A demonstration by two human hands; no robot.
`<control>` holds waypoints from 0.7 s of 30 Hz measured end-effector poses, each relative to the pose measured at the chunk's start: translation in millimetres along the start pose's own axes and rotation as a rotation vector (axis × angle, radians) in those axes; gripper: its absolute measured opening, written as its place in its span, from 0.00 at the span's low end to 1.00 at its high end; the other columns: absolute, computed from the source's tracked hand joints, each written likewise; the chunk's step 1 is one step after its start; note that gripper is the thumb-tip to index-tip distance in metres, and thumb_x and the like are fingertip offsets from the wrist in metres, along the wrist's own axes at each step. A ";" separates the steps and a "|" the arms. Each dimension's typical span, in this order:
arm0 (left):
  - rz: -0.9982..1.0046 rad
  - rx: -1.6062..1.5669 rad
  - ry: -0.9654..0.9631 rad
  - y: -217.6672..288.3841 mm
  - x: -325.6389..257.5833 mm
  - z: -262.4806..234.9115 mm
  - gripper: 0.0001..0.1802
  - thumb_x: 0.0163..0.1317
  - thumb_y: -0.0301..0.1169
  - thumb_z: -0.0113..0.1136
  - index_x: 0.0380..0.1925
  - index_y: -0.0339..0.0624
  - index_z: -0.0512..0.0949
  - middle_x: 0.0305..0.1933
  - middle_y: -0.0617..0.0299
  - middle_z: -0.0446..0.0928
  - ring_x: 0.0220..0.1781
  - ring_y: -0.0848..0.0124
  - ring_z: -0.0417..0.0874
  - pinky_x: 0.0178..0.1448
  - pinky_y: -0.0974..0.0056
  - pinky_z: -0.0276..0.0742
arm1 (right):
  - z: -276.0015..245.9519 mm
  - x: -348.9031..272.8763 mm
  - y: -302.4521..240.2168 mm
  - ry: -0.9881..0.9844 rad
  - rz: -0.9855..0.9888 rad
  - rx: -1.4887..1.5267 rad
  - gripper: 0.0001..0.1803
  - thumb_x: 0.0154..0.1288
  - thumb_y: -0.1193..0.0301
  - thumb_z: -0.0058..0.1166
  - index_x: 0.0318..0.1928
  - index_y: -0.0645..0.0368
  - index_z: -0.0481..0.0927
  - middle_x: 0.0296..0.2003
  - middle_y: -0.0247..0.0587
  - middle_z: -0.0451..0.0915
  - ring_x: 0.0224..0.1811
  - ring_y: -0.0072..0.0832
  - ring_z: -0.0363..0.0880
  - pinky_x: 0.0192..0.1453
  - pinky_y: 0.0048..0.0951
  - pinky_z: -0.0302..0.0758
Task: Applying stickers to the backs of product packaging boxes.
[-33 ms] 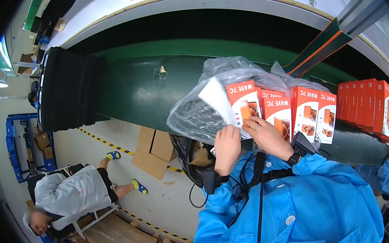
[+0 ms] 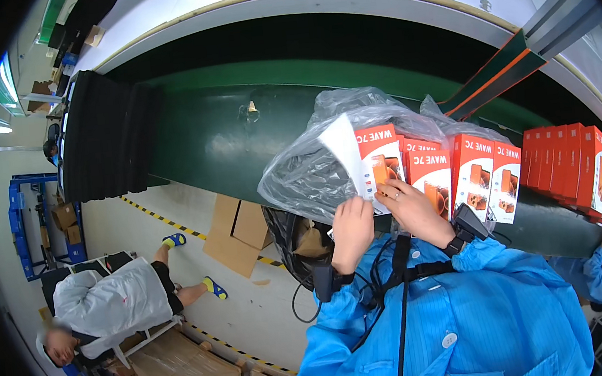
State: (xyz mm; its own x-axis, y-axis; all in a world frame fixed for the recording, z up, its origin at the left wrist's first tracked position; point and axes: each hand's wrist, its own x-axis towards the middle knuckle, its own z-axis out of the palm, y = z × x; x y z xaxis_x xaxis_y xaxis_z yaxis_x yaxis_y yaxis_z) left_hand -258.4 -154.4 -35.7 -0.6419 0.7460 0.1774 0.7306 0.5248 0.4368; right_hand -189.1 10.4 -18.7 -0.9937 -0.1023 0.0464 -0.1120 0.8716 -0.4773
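Note:
A red and white phone box (image 2: 379, 153), with an orange phone pictured on it, stands before me on grey clear plastic bags. Along its left side rises a curved white sheet (image 2: 342, 153); I cannot tell whether it is part of the box. My left hand (image 2: 353, 234) is closed, its fingertips pinching at the sheet's lower end by the box's left edge. With fingers bent against the box's front, my right hand (image 2: 418, 211) grips its lower right part. Close by on the right stand more boxes of the same kind (image 2: 428, 174), partly behind my right hand.
A long row of red boxes (image 2: 567, 162) lines the right side of the green worktop (image 2: 202, 139). Black stacked sheets (image 2: 100, 135) stand at its left end. Below are a black bag (image 2: 284, 240) and cardboard (image 2: 229, 231). A person in white (image 2: 112, 300) reclines at left; another works at right.
The white sheet has tilted upright and a little to the right, closer to the box. My hands have stayed nearly in place, the left slightly lower.

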 end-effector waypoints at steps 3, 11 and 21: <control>-0.115 -0.175 0.150 15.6 -9.0 -34.0 0.06 0.53 0.25 0.58 0.30 0.41 0.72 0.28 0.54 0.67 0.33 0.54 0.71 0.37 0.55 0.65 | -0.1 1.0 9.3 -0.030 0.010 0.001 0.18 0.52 0.76 0.52 0.47 0.61 0.77 0.49 0.39 0.75 0.55 0.38 0.71 0.57 0.33 0.70; -0.177 -0.363 0.033 13.8 -33.0 -59.2 0.04 0.54 0.26 0.58 0.30 0.41 0.73 0.29 0.55 0.68 0.35 0.55 0.72 0.41 0.57 0.65 | -38.2 14.3 -29.7 -0.165 -0.033 0.531 0.09 0.55 0.69 0.59 0.33 0.60 0.77 0.33 0.39 0.75 0.40 0.36 0.76 0.46 0.33 0.70; -0.467 -0.020 0.100 5.9 -47.8 -26.2 0.04 0.57 0.29 0.55 0.29 0.41 0.73 0.29 0.55 0.70 0.34 0.56 0.74 0.38 0.55 0.67 | -13.9 12.2 -16.4 -0.293 0.082 0.440 0.08 0.54 0.71 0.60 0.28 0.64 0.78 0.23 0.40 0.76 0.27 0.32 0.77 0.32 0.30 0.72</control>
State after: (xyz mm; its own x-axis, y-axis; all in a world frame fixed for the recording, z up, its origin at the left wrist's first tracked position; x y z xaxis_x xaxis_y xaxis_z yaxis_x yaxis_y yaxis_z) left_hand -229.5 -197.8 -18.5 -0.9205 0.3886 0.0413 0.3544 0.7857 0.5071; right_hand -199.5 1.5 1.9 -0.9481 -0.2267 -0.2231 0.0423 0.6054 -0.7948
